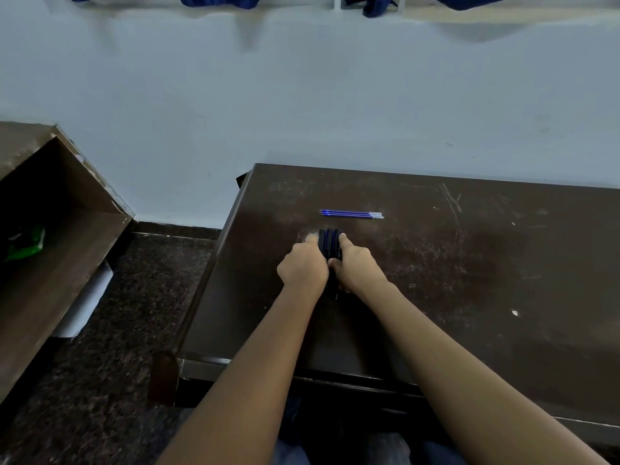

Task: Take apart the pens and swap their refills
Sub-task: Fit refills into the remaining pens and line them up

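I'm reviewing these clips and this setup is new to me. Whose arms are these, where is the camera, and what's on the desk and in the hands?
There is no machine here: one camera worn on a person's head looks down at their bare arms. The left hand and right hand together grip a bunch of dark pens standing on the scratched brown desk. Beyond the hands, blue refills lie loose side by side on the desk. An open wooden cabinet stands to the left.

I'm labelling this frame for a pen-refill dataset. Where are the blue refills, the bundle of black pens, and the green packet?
blue refills (351,214): head view, middle of the thin tubes lying on the table.
black pens (330,241): head view, upper barrels showing between both hands.
green packet (26,245): head view, middle of the packet, on the shelf at left.
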The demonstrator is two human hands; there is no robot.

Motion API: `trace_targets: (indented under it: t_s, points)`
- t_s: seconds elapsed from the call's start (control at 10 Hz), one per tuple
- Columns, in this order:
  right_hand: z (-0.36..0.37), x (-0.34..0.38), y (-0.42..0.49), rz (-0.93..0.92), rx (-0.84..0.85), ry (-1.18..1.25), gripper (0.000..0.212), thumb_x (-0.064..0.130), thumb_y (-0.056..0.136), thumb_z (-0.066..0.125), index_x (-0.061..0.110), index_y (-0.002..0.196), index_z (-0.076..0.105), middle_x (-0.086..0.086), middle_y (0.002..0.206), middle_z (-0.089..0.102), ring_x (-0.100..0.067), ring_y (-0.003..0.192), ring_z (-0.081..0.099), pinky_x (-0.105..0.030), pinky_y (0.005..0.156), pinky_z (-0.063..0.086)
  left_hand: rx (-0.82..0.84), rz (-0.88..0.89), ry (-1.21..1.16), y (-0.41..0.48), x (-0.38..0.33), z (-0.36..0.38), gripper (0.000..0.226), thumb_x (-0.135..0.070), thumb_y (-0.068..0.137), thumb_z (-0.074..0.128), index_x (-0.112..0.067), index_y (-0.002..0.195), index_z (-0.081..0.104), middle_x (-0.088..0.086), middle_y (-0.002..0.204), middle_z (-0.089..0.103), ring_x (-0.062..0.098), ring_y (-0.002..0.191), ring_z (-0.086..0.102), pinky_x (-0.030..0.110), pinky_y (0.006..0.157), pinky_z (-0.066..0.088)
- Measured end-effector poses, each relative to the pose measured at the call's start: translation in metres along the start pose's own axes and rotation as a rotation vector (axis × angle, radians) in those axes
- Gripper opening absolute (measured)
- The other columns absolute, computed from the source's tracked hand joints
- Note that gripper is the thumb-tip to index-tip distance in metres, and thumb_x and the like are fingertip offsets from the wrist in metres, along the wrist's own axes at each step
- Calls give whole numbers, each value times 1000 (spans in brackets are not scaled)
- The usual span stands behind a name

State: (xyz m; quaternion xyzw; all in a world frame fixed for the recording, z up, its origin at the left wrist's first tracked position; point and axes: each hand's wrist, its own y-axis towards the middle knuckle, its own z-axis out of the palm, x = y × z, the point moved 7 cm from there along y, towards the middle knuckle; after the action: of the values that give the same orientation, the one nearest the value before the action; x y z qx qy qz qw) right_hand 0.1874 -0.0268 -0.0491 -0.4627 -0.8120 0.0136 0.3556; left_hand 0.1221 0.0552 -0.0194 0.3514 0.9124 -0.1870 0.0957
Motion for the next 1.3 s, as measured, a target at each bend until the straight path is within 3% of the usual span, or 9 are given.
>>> trace_targets:
  t_s: [0.2, 0.4, 0.6, 0.8, 0.9, 1.1, 1.3]
  points:
    - [6, 7, 3, -2, 6, -7, 66, 24, 98, 47, 12, 152, 12, -21, 129, 54, -33, 104, 62, -45, 92, 52, 28, -28, 2, 1, 6, -5, 35, -25, 96, 49, -17, 130, 44, 10, 120, 60, 26, 106, 60, 34, 70, 40]
    - [7, 4, 4, -7, 2, 16, 64, 23, 97, 48, 12, 152, 15, -19, 126, 56, -31, 98, 64, -41, 86, 54, 31, -33, -4, 0, 6, -6, 37, -25, 96, 50, -17, 131, 44, 10, 120, 60, 26, 106, 60, 34, 70, 40]
    - [6, 4, 3, -21, -4, 6, 64, 22, 97, 48, 11, 152, 16, -21, 129, 54, -32, 107, 61, -41, 90, 52, 36, -43, -2, -1, 5, -7, 36, -25, 96, 49, -17, 131, 44, 11, 121, 60, 27, 108, 60, 34, 71, 39]
    - [5, 2, 4, -3, 2, 108, 63, 22, 97, 48, 14, 151, 16, -18, 127, 55, -34, 100, 64, -46, 87, 55, 29, -50, 7, -2, 5, -8, 34, -26, 97, 46, -15, 129, 44, 11, 119, 60, 26, 106, 61, 33, 70, 40]
    - [-1, 1, 3, -7, -25, 174, 53, 21, 97, 46, 11, 145, 26, -20, 121, 58, -33, 93, 66, -45, 80, 57, 16, -62, 12, -2, 5, -10, 34, -26, 98, 46, -12, 128, 43, 11, 119, 60, 26, 105, 61, 33, 69, 39]
    - [-49, -11, 8, -50, -338, 10, 38, 15, 94, 50, 5, 131, 48, -19, 130, 50, -35, 117, 51, -45, 98, 44, -40, -68, -57, 0, 2, -19, 30, -24, 98, 48, -9, 123, 43, 12, 117, 61, 28, 103, 62, 33, 67, 38]
    - [-83, -9, 41, -146, -298, -230, 39, 5, 91, 50, 9, 128, 56, -13, 130, 52, -33, 121, 49, -45, 99, 45, -49, -53, -246, 1, -9, -21, 25, -24, 97, 48, -9, 117, 50, 9, 113, 61, 22, 86, 55, 32, 68, 40]
